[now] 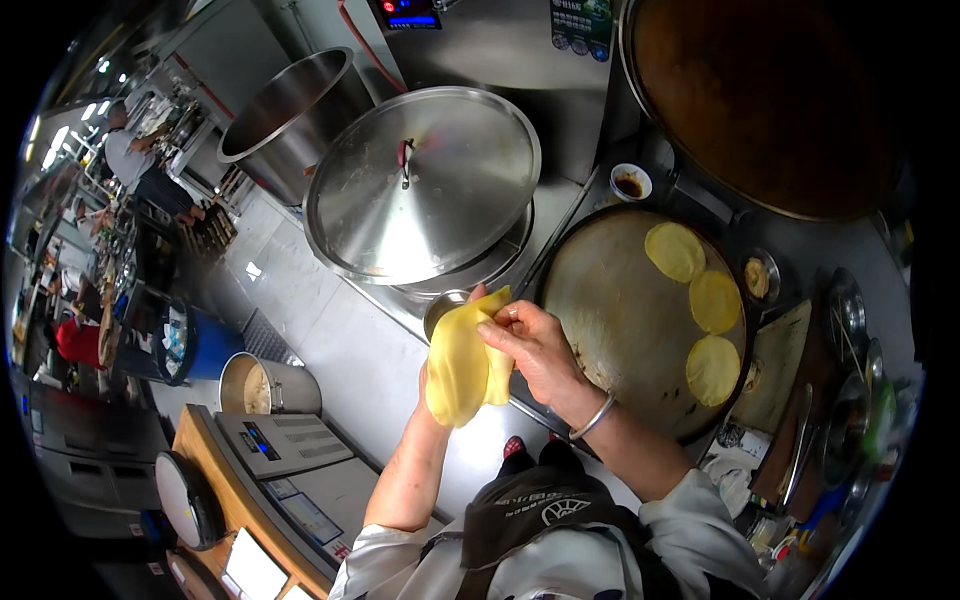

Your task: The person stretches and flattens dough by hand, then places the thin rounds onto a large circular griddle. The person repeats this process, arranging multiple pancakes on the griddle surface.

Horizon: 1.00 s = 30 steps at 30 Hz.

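Observation:
A thin yellow sheet of dough (459,360) hangs between my two hands, over the floor and beside the stove edge. My left hand (477,294) is mostly hidden under the dough, with only a fingertip showing at its top and the wrist below. The thumb and fingers of my right hand (523,334) pinch the dough's upper right edge; a metal bangle is on that wrist. Right of my hands lies a large round griddle (615,300), with three yellow flatbreads (713,301) along its right side.
A big pot lid (450,187) with a handle covers a pot ahead. A small metal bowl (442,307) is just behind the dough. A bowl of dark sauce (631,182) stands above the griddle. Other people (131,154) work far left, near a blue bin (214,343).

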Each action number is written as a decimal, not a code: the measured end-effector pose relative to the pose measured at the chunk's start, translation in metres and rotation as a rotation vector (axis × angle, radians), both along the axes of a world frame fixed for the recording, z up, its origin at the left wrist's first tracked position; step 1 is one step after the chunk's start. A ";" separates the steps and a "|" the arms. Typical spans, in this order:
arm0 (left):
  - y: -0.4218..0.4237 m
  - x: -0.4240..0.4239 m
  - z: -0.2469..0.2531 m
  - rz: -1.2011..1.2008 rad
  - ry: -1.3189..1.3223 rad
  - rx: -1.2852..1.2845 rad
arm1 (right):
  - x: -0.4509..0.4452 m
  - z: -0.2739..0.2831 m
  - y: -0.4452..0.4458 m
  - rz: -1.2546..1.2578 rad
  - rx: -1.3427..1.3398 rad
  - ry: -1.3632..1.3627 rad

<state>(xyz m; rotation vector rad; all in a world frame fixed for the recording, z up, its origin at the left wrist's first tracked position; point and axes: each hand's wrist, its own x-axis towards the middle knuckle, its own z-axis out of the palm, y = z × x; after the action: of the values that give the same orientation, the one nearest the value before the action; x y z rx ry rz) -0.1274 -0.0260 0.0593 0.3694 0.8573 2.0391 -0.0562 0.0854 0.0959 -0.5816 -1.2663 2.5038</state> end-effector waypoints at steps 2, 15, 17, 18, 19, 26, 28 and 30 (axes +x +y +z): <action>0.001 -0.001 -0.007 -0.001 -0.102 0.030 | -0.003 -0.018 0.004 0.013 0.030 -0.037; 0.016 0.003 -0.024 0.293 0.824 -0.495 | 0.017 -0.060 0.017 -0.191 -0.127 -0.195; 0.016 0.003 -0.041 0.115 1.040 -0.837 | 0.017 -0.062 0.020 -0.132 -0.074 -0.253; 0.012 0.003 -0.057 0.192 1.110 -0.830 | 0.018 -0.058 0.019 -0.096 -0.068 -0.280; 0.009 0.004 -0.074 0.270 1.178 -0.823 | 0.019 -0.057 0.018 -0.060 -0.062 -0.308; 0.013 -0.008 -0.051 0.348 0.258 -0.253 | 0.026 -0.062 0.028 -0.064 0.008 -0.305; 0.016 -0.014 -0.019 0.324 0.462 -0.296 | 0.026 -0.039 0.038 0.054 0.053 -0.172; 0.017 -0.022 0.029 0.369 0.850 -0.383 | 0.033 0.013 0.039 0.160 0.533 -0.027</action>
<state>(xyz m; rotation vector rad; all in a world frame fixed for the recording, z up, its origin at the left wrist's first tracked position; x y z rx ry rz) -0.1490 -0.0090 0.0888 0.9418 1.9124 1.9580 -0.0236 0.1243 0.1092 -0.3943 -1.9567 2.1306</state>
